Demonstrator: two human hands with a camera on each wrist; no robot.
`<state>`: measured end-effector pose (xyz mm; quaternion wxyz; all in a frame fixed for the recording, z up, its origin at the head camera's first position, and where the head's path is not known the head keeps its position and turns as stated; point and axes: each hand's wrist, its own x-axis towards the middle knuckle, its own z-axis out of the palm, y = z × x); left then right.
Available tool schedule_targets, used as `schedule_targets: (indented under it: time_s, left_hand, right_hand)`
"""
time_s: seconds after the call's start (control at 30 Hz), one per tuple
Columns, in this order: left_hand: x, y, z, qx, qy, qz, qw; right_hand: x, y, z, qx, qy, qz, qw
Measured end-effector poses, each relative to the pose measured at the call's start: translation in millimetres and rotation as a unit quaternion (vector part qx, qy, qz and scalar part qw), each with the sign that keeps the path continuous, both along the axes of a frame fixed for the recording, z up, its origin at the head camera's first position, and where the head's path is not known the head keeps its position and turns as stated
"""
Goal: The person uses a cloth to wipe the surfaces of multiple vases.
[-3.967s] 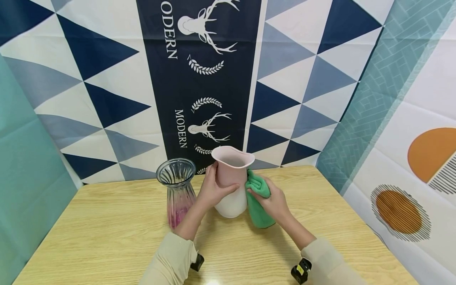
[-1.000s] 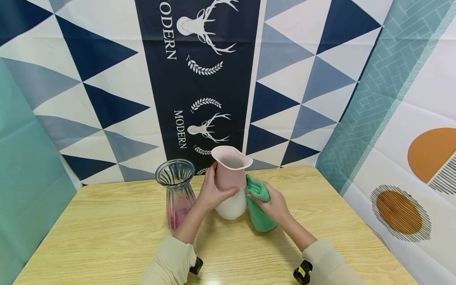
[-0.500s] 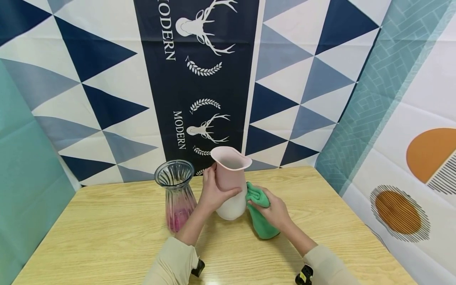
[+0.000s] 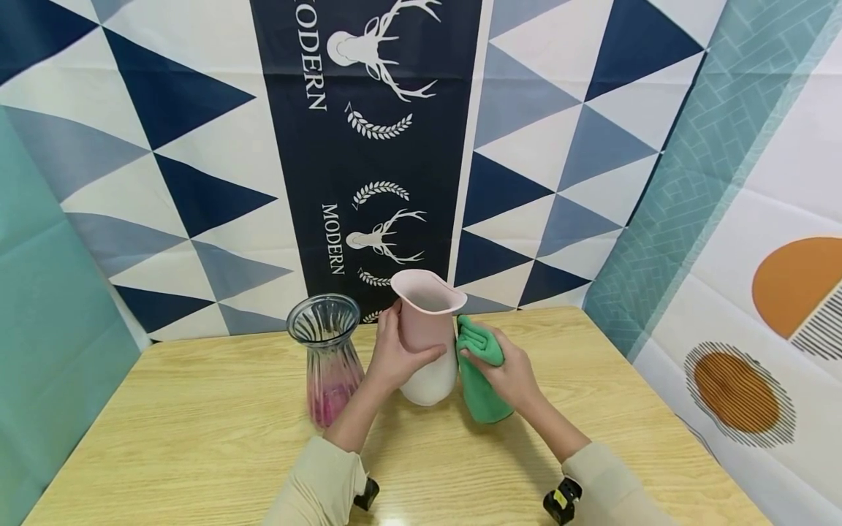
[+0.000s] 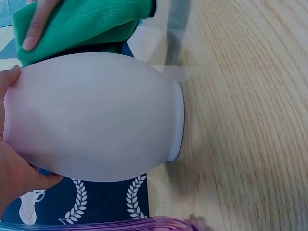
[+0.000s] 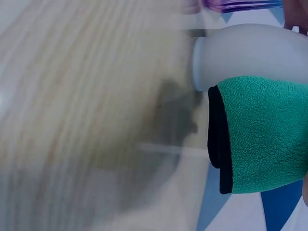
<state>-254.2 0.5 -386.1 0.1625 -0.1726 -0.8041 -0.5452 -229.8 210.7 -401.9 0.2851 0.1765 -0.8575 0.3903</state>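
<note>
The left hand [image 4: 397, 356] is clamping its fingers around one smooth, bulging pink-and-white vase [image 4: 427, 327] on the wooden tabletop [image 4: 197, 416]. At its four o'clock, the right hand [image 4: 513, 374] is pinching one fuzzy green cloth [image 4: 483, 402]; at nine, one ribbed glass vase [image 4: 324, 369] is standing, the left forearm [image 4: 358, 415] partly hiding its base.

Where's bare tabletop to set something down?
Free on the pale wood tabletop: left of the ribbed blue-pink glass vase, right of the right hand, and front, between the forearms. Crowded: around the pink-white vase, left hand and glass vase on one side, folded green cloth on the other.
</note>
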Motion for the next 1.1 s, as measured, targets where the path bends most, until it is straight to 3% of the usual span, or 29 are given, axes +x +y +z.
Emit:
schedule_targets:
  time_s: [0.3, 1.1]
  left_hand:
    - [1.2, -1.5, 1.8, 0.008, -0.014, -0.024, 0.9996]
    - [-2.3, -5.2, 2.0, -0.003, -0.015, -0.048, 0.9987]
  right_hand:
    - [-3.0, -9.4, 20.4, -0.027, 0.020, 0.015, 0.9993]
    - [-5.8, -15.2, 30.2, -0.020, 0.029, 0.023, 0.9991]
